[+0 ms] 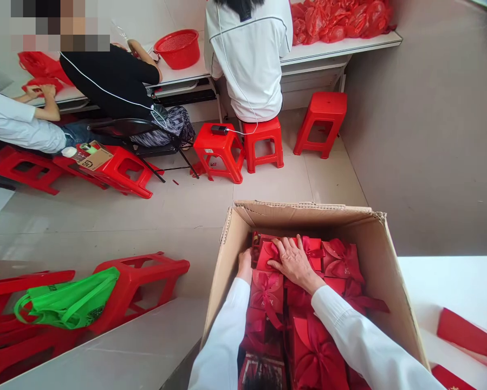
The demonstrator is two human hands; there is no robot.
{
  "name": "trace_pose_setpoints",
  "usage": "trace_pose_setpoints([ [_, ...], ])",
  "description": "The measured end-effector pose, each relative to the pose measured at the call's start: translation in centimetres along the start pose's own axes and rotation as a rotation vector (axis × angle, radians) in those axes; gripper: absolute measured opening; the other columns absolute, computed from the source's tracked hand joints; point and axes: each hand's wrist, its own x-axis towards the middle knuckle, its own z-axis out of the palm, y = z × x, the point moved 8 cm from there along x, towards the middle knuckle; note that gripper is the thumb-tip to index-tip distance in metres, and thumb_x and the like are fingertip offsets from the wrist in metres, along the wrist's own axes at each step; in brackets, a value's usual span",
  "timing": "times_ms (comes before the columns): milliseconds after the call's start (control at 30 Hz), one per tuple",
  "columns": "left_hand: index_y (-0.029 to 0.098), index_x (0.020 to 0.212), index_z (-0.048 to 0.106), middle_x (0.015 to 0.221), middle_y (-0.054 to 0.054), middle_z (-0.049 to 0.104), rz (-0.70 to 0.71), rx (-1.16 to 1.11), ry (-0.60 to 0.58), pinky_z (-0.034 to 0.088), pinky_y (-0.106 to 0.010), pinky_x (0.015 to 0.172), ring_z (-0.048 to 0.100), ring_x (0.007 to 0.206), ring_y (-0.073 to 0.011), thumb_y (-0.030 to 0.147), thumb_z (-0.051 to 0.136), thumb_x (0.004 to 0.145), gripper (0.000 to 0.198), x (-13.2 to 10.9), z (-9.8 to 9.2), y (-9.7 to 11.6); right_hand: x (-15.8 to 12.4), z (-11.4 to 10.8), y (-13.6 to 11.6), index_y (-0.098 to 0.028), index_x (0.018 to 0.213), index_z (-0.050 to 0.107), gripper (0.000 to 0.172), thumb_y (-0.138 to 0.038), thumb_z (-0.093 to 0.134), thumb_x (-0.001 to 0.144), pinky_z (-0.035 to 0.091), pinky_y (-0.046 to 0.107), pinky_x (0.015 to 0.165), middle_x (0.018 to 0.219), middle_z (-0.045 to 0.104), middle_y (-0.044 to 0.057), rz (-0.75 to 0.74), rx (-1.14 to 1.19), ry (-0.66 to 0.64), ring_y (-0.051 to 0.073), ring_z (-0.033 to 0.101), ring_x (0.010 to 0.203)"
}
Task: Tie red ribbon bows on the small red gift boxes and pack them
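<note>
Both my arms reach down into an open cardboard box [393, 292] packed with red gift boxes tied with red ribbon bows. My right hand [294, 264] lies palm down, fingers spread, on top of a red gift box [314, 249] in the far row. Against the carton's left wall, my left hand [245, 264] reaches down beside the gift boxes; its fingers are hidden. Nearer to me are a ribboned gift box [266, 287] and a larger one [317, 346] with a wide bow. Another bowed box [341, 260] sits at the far right corner.
Several people sit at a long white table [341, 46] along the wall, with a red basket [178, 50] and red plastic bags [341, 21] on it. Red stools [321, 122] stand around the floor. A green bag [70, 298] rests on stools at left. Red card pieces [468, 330] lie at right.
</note>
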Motion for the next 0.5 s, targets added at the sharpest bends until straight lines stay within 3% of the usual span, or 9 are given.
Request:
trace_pose_setpoints([
  [133,0.015,0.106,0.059,0.099,-0.005,0.066,0.212,0.142,0.025,0.049,-0.034,0.084,0.062,0.09,-0.016,0.024,0.051,0.089,0.021,-0.5,0.1,2.7,0.1,-0.1,0.0,-0.015,0.126,0.048,0.057,-0.054,0.051,0.085,0.02,0.055,0.106,0.109,0.057,0.013,0.005,0.002,0.006,0.028,0.05,0.104],
  [300,0.015,0.099,0.059,0.087,-0.005,0.068,0.324,0.324,0.07,0.047,-0.033,0.084,0.063,0.083,-0.0168,0.017,0.046,0.086,0.019,-1.2,-0.2,3.7,0.0,0.1,0.1,-0.015,0.128,0.047,0.056,-0.053,0.049,0.087,0.019,0.054,0.107,0.109,0.057,0.012,0.01,0.009,-0.009,0.027,0.049,0.105],
  [500,0.022,0.092,0.064,0.103,-0.003,0.069,0.44,0.508,-0.094,0.042,-0.027,0.092,0.061,0.1,-0.0191,0.023,0.052,0.083,0.015,-4.8,0.2,6.1,1.0,-0.5,0.1,-0.013,0.135,0.041,0.064,-0.052,0.053,0.085,0.021,0.061,0.103,0.109,0.057,0.015,0.036,0.022,-0.073,0.031,0.05,0.104],
])
